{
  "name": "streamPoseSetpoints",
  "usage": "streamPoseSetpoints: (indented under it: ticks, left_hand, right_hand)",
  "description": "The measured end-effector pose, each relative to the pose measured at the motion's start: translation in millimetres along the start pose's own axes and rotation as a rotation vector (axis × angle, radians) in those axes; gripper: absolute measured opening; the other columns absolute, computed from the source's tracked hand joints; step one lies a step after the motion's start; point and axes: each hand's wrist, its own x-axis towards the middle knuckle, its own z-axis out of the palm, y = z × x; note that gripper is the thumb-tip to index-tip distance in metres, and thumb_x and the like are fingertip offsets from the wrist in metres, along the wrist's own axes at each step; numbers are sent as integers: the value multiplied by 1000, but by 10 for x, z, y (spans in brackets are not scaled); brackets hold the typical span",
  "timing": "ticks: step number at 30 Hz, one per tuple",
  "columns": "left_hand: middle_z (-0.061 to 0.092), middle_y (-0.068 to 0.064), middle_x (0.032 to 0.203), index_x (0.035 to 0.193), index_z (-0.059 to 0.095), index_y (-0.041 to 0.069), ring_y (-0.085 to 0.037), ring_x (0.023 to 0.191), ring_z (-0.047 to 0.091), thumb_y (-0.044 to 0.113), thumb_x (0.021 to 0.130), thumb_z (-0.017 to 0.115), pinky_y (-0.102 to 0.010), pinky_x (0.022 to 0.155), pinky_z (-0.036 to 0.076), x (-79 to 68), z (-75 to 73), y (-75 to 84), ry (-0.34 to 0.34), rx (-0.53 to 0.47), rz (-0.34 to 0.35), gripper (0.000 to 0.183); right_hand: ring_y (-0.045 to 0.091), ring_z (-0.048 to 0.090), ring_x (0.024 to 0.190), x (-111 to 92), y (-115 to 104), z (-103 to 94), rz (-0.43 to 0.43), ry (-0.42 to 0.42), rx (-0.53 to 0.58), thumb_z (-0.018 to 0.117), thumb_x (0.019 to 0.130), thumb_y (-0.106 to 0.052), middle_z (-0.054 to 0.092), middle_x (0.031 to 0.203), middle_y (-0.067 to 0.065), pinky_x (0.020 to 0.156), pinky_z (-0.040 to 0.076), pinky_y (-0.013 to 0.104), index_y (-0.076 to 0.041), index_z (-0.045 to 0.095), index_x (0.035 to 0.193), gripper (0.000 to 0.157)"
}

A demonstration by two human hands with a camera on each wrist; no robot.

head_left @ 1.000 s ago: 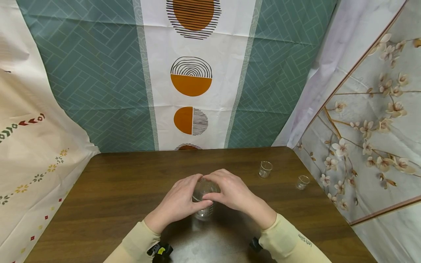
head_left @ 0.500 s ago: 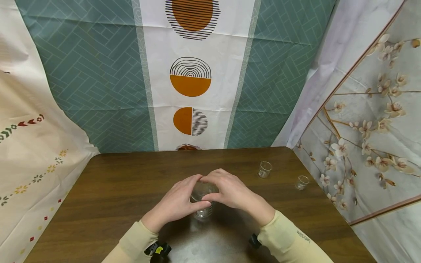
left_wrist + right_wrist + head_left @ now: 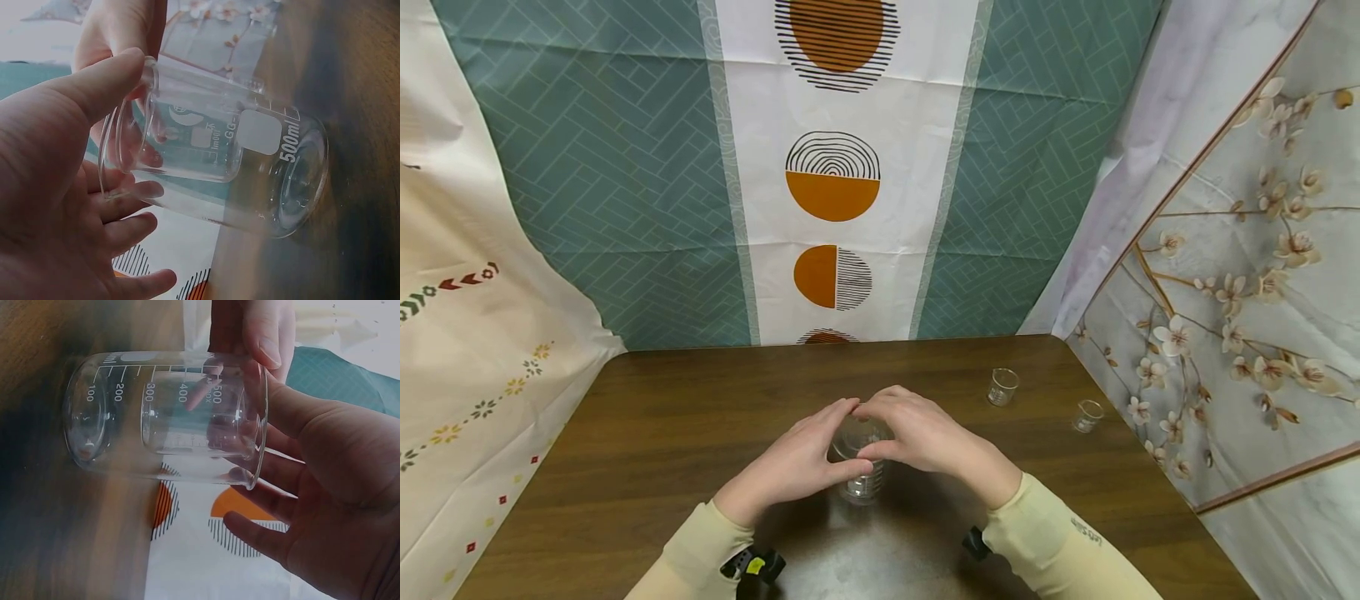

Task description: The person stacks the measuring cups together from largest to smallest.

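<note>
In the head view, a pale patterned cloth (image 3: 482, 367) is seen at the far left, beside the brown surface (image 3: 647, 442). Next comes the left hand (image 3: 790, 460), by which the glass rims are met from one side, its thumb and fingers curved. At the middle the large beaker (image 3: 259, 132) is stood upright on the surface, marked 500ml; within its upper part the small beaker (image 3: 201, 137) is held, its base well clear of the large one's floor. The other side is closed off by the right hand (image 3: 921, 435), likewise curved, its fingertips brought close to those of the left. The small beaker seems to be pinched at its rim between both hands, though with the rims so near each other a touch on the large beaker cannot be ruled out. Farther right, a spare beaker (image 3: 1002, 387) is set well apart, and beyond it an end beaker (image 3: 1087, 417) is placed near the surface's edge. The step in hand is judged to be the nesting of the small beaker; for the next move, a level, slow lowering and an even release would be called for, so that the glass is not knocked.
</note>
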Motion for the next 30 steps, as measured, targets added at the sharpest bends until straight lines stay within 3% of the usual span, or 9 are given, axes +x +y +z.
streamPoseSetpoints:
  ticks: [5, 10, 18, 30]
  left_hand:
    - [49, -12, 168, 167, 43, 5, -38, 151, 51, 65, 95, 80, -64, 121, 41, -5, 7, -2, 16, -1, -2, 100]
    - [57, -9, 159, 163, 46, 6, -35, 142, 59, 63, 95, 82, -61, 115, 47, -5, 16, 2, 36, -14, 12, 96]
    - [59, -9, 157, 162, 47, 4, -35, 139, 61, 61, 96, 82, -61, 114, 48, -8, 8, 6, 44, 6, 25, 94]
    - [60, -7, 155, 161, 49, 7, -33, 135, 63, 60, 96, 83, -59, 112, 50, -4, 8, 28, 46, 17, 36, 90]
  right_hand:
    - [19, 59, 134, 27, -8, 3, 15, -12, -6, 90, 95, -37, 74, 134, -3, 107, 55, 43, -14, 74, 139, 52]
    - [20, 61, 131, 69, -6, 9, -2, -25, -21, 90, 95, -36, 75, 132, -2, 107, 54, 43, -13, 75, 138, 51]
    - [24, 64, 128, 131, -48, 3, -36, -35, -65, 94, 92, -33, 79, 126, -1, 119, 43, 49, -11, 79, 134, 49]
    - [22, 68, 123, 191, -64, 25, -44, -76, -115, 96, 89, -29, 81, 122, -2, 116, 45, 44, -11, 83, 126, 44]
